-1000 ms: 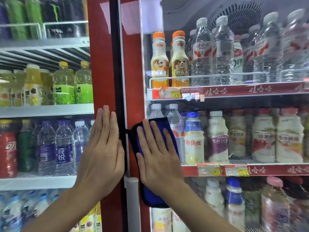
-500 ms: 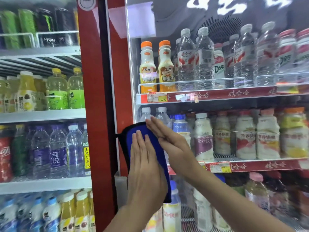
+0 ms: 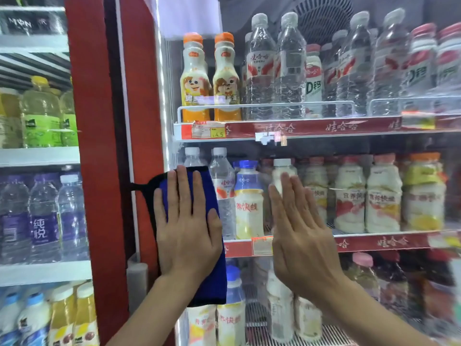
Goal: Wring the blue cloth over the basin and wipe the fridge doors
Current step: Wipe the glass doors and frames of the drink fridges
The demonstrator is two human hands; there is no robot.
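Both our hands are raised in front of the glass fridge door (image 3: pixel 324 146). Our left hand (image 3: pixel 185 233) lies flat on the blue cloth (image 3: pixel 212 278), fingers straight and a little spread, and presses it against the door, close to the red door frame (image 3: pixel 141 108). The cloth hangs long: its top edge shows beside our fingertips and its lower end comes out below the wrist. A thin black loop (image 3: pixel 139 186) sticks out from the cloth to the left of this hand, across the frame.

Our right hand (image 3: pixel 299 236) is near the left one, on its right side. It is also flat, fingers straight and close together, palm toward the glass. It holds nothing, and we cannot tell if it really touches the glass.

Between the two hands, behind the glass, stand a clear water bottle (image 3: pixel 223 196) and a white drink bottle with a blue cap (image 3: pixel 248 203). Above the left hand, on the upper shelf, we see two bottles with orange caps (image 3: pixel 195 78). Below and left of the left hand there is a pale grey handle (image 3: pixel 136 278). Further left of this hand, a second fridge shows water bottles with purple labels (image 3: pixel 41 221).
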